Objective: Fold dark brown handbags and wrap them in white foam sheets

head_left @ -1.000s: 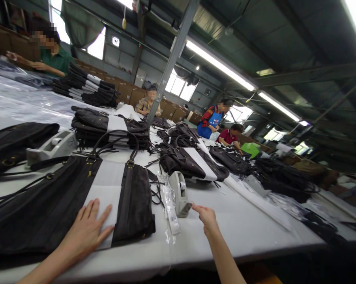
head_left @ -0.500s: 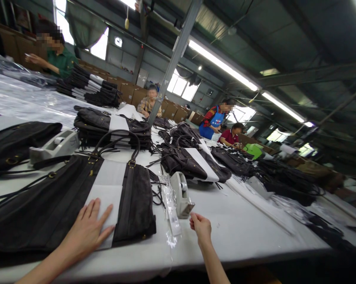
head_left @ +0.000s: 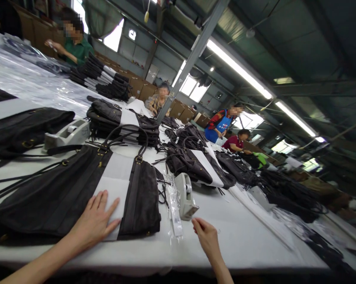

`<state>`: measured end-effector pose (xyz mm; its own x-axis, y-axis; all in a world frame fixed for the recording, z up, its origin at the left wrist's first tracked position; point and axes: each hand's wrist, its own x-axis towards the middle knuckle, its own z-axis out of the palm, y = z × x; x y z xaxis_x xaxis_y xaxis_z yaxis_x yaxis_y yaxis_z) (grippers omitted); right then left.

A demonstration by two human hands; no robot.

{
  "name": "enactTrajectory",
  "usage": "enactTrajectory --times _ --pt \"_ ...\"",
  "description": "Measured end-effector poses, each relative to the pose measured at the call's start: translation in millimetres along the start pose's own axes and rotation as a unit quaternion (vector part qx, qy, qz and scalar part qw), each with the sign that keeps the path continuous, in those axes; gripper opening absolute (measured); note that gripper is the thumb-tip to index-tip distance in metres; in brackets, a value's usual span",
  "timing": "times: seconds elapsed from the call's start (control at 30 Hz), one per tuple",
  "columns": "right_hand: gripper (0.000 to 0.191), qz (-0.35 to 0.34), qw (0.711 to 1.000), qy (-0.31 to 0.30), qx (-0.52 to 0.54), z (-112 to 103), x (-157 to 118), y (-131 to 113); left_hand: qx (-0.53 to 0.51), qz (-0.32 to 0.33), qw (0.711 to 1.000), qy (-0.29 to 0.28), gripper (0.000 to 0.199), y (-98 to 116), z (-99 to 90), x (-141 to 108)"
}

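Note:
A dark handbag (head_left: 71,189) lies flat on the table in front of me, its two handles pointing away. A white paper band (head_left: 115,173) runs across it. My left hand (head_left: 96,221) rests flat on that band with fingers spread. Just in front of the grey tape dispenser (head_left: 186,197), my right hand (head_left: 206,234) is closed in a pinch. Whatever is between its thumb and finger is too small to make out. Clear plastic packets with a white label (head_left: 176,223) lie between the bag and the dispenser.
A second tape dispenser (head_left: 68,134) stands behind the bag at left. Stacked banded bags (head_left: 123,122) and further bags (head_left: 195,161) sit beyond. A metal post (head_left: 192,59) rises at the table's middle. Several people work farther off.
My view has turned slightly left, so things sit farther right. The right hand has drawn a little away from the dispenser, still pinched. My left hand stays flat on the paper band.

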<state>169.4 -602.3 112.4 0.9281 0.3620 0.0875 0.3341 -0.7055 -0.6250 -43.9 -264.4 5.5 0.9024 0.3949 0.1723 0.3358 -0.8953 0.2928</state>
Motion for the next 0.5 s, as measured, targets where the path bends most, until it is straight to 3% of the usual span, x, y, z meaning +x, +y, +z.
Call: enactTrajectory --times 0.1,0.23,0.37,0.5 --pt "0.032 -0.149 0.981 -0.11 -0.049 -10 3 -69 -0.027 -0.005 1.0 -0.006 0.066 0 -3.8 0" --pt "0.03 -0.289 0.911 -0.281 -0.085 -1 13 -159 -0.054 -0.007 0.998 -0.021 0.068 1 -12.4 0" --pt "0.029 -0.388 0.827 -0.382 -0.137 31 38 -225 -0.072 -0.012 0.997 -0.03 0.068 1 -21.2 1" --pt "0.022 -0.461 0.758 -0.422 -0.188 83 71 -272 -0.102 -0.012 0.994 -0.03 0.07 -1 -23.6 2"
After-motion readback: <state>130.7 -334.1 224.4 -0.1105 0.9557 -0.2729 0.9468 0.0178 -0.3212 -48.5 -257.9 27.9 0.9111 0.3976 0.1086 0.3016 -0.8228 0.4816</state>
